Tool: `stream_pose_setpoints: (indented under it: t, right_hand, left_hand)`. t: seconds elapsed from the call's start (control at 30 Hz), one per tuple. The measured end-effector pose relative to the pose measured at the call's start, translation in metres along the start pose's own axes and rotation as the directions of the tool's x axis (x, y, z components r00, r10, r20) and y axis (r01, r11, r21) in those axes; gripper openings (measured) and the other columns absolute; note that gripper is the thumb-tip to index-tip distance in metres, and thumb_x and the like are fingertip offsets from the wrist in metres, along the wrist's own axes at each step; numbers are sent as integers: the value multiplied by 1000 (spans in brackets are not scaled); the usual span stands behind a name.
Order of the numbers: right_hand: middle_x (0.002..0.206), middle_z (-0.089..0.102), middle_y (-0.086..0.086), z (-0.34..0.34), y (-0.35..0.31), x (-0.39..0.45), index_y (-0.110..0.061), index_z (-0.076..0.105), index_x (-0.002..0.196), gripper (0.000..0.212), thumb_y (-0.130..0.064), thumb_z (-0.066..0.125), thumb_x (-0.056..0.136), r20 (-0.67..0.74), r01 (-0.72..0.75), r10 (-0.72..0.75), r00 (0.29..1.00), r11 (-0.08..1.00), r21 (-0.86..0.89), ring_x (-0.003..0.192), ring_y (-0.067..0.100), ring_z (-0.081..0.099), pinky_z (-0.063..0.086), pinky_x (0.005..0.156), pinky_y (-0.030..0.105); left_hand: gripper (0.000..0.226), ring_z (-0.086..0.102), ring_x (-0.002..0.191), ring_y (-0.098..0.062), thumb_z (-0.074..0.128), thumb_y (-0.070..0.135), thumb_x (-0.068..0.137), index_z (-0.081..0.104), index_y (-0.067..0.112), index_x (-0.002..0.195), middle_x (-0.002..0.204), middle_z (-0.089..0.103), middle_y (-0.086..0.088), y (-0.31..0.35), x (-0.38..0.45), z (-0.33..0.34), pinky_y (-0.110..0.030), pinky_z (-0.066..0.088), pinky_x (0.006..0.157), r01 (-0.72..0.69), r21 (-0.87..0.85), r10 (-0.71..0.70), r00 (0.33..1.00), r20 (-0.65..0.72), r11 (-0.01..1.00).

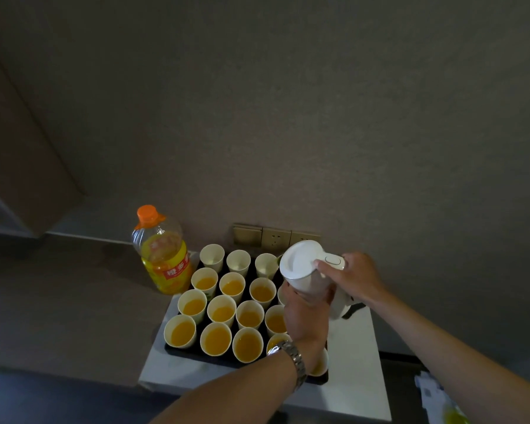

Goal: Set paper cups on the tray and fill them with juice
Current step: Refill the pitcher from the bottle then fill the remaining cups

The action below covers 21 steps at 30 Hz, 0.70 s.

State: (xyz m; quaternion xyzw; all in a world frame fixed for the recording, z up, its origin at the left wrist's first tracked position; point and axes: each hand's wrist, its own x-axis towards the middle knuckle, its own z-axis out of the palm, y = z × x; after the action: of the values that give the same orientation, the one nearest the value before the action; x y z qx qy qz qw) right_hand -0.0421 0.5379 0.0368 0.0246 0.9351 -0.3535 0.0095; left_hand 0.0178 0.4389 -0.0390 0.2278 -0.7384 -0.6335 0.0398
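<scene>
Mostly paper cups (216,338) hold orange juice | back row pale

Right cups (283,296) hidden behind left hand (306,316), pitcher (311,272)

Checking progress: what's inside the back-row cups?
The two left back-row cups look empty. The third shows no clear juice; the white jug covers the rest.

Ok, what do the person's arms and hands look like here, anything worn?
Both forearms are bare, with no sleeves or gloves in view. The left hand has a silver metal link-band wristwatch on its wrist. The right hand wears nothing that shows.
</scene>
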Motion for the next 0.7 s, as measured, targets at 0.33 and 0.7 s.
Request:
stream_pose_setpoints:
  t: [0.33, 0.7]
  right_hand:
    - [55, 67, -9, 6, 15, 3, -18, 70, 61, 40, -53, 79, 79, -9, 46, -45, 999, 993, 111, 56, -1, 63, 41, 47, 15]
    - [55, 67, -10, -6, 32, 5, -17, 69, 59, 39, -49, 81, 80, -50, 24, -15, 999, 983, 182, 52, 4, 61, 42, 50, 23]
  left_hand:
    - [110, 63, 122, -14, 63, 91, 58, 25, 38, 147, 138, 60, 12, -1, 5, 0, -28, 60, 88, -77, -9, 77, 996, -52, 997]
    - [96, 56, 117, 0, 86, 57, 72, 33, 34, 148, 136, 56, 20, 6, 4, 14, -3, 46, 77, -135, -51, 134, 991, -11, 990]
